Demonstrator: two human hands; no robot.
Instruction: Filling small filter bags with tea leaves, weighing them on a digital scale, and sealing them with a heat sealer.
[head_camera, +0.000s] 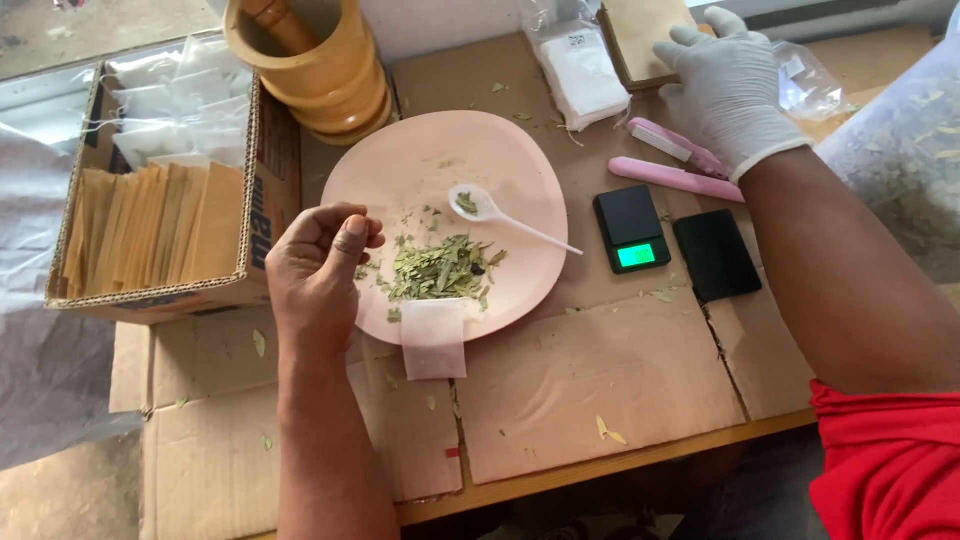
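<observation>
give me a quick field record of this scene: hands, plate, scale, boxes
left hand: bare left hand, fingers curled, at the edge of the pink plate
right hand: gloved right hand resting on a brown packet, beside the pink sealer
plate contents: dried green leaves, white plastic spoon
plate edge: small white sachet overlapping the rim
scale: small black scale, display lit green, its black lid beside it
box: cardboard box with brown envelopes
behind plate: wooden mortar

Bare left hand (318, 268) loosely curled, fingers pinched; gloved right hand (728, 85) spread flat, arm extended
</observation>
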